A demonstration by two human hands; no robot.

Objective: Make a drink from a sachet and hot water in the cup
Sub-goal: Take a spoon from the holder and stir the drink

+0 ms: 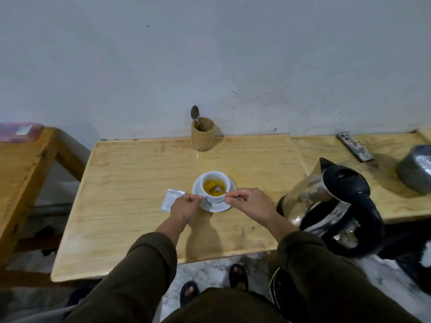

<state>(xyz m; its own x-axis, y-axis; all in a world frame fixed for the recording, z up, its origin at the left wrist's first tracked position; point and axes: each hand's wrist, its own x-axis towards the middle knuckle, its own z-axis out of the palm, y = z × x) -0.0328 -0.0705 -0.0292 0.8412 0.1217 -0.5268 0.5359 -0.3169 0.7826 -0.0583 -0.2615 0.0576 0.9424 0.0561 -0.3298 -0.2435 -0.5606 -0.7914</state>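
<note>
A white cup (215,198) holding yellow liquid stands on a white saucer (227,206) in the middle of the wooden table (140,173). My right hand (248,201) pinches the handle of a metal spoon (219,189) whose bowl dips into the liquid. My left hand (186,206) grips the cup's left side at the handle. A white sachet (171,198) lies flat on the table just left of the saucer, partly hidden behind my left hand.
A glass kettle (326,201) with black lid and handle stands close on the right. A wooden holder (202,134) with a spoon is at the wall. Farther right lie a remote control (355,146) and a grey pot (416,171). Another wooden table (21,173) sits at left.
</note>
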